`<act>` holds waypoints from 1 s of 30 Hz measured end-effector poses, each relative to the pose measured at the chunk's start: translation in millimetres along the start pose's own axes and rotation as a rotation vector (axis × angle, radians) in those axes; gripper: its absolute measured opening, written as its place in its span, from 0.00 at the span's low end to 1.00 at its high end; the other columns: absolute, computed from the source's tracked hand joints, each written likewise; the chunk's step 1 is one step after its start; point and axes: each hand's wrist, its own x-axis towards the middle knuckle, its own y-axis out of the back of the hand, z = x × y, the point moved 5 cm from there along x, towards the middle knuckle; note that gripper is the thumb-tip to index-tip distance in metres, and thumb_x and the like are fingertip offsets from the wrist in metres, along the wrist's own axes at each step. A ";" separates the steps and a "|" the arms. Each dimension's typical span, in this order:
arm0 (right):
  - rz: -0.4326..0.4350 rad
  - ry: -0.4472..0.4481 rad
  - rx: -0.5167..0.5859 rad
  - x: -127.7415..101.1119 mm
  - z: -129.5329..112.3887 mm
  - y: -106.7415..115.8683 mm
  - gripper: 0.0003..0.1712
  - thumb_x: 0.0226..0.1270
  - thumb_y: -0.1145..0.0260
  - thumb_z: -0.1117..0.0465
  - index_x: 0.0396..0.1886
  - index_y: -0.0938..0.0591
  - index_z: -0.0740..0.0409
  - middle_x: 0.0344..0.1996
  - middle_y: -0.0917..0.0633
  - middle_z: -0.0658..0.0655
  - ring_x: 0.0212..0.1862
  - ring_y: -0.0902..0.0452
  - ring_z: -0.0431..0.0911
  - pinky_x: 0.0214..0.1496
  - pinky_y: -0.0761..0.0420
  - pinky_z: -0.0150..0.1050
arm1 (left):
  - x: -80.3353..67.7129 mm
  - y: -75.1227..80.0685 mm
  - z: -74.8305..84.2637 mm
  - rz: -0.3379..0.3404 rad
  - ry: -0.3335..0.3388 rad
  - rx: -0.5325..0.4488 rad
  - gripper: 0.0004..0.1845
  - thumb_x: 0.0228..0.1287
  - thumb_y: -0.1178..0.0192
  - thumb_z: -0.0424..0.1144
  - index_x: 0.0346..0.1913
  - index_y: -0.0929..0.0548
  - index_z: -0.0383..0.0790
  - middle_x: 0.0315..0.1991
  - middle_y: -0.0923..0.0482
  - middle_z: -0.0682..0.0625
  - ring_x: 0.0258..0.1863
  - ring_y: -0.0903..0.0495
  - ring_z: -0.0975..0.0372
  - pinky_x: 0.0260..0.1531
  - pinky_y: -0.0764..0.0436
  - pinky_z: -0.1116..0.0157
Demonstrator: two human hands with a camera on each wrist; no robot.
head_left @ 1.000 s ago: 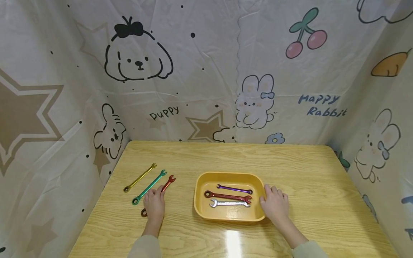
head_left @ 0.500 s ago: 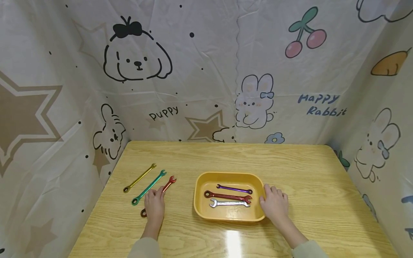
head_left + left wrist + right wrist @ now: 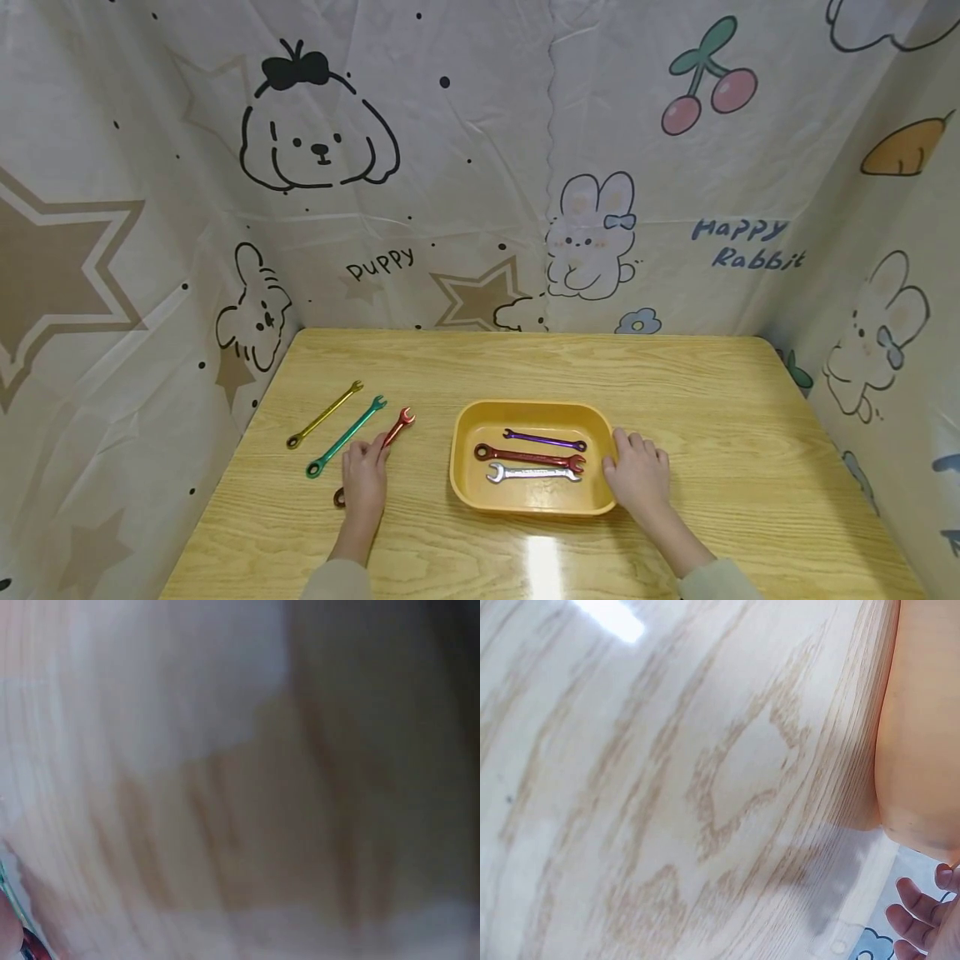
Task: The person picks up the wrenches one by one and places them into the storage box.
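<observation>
In the head view my left hand [image 3: 365,482] grips a red combination wrench [image 3: 398,427] around its middle. The open end shows beyond my fingers and the dark ring end below; in the left wrist view only a sliver of red wrench [image 3: 34,946] shows beside a fingertip. A green wrench [image 3: 345,437] and a yellow wrench [image 3: 325,415] lie slanted to its left. My right hand [image 3: 640,475] holds the right rim of a yellow plastic tray [image 3: 458,467]. Inside the tray lie a purple wrench [image 3: 545,439], a dark red wrench [image 3: 529,457] and a silver wrench [image 3: 534,473].
A wood-grain table [image 3: 570,367] carries everything. Behind and at both sides hangs a cloth curtain [image 3: 472,167] printed with cartoons. The left wrist view is mostly blurred table surface.
My left hand has shifted slightly to the right together with the red wrench. The right hand and the tray stay where they were.
</observation>
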 end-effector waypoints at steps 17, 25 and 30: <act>-0.002 -0.003 0.006 -0.1 0.1 0.2 0.23 0.59 0.44 0.57 0.53 0.29 0.63 0.43 0.24 0.66 0.47 0.31 0.61 0.51 0.38 0.59 | 5.9 4.8 34.8 -0.001 -0.064 -0.102 0.12 0.56 0.38 0.31 0.45 0.18 0.37 0.33 0.29 0.41 0.33 0.31 0.50 0.25 0.30 0.57; -0.007 -0.005 0.002 -0.1 0.1 0.1 0.23 0.59 0.44 0.57 0.53 0.29 0.63 0.42 0.24 0.65 0.47 0.31 0.61 0.51 0.38 0.59 | 8.5 7.7 52.1 0.053 -0.148 -0.153 0.13 0.52 0.36 0.28 0.43 0.17 0.37 0.32 0.30 0.42 0.30 0.32 0.52 0.23 0.30 0.60; -0.006 -0.004 0.003 0.0 0.0 0.4 0.23 0.59 0.44 0.57 0.53 0.29 0.63 0.43 0.24 0.66 0.47 0.30 0.61 0.51 0.38 0.58 | 7.9 8.4 61.9 0.048 -0.169 -0.164 0.12 0.53 0.37 0.29 0.43 0.17 0.37 0.32 0.30 0.43 0.31 0.32 0.54 0.23 0.29 0.61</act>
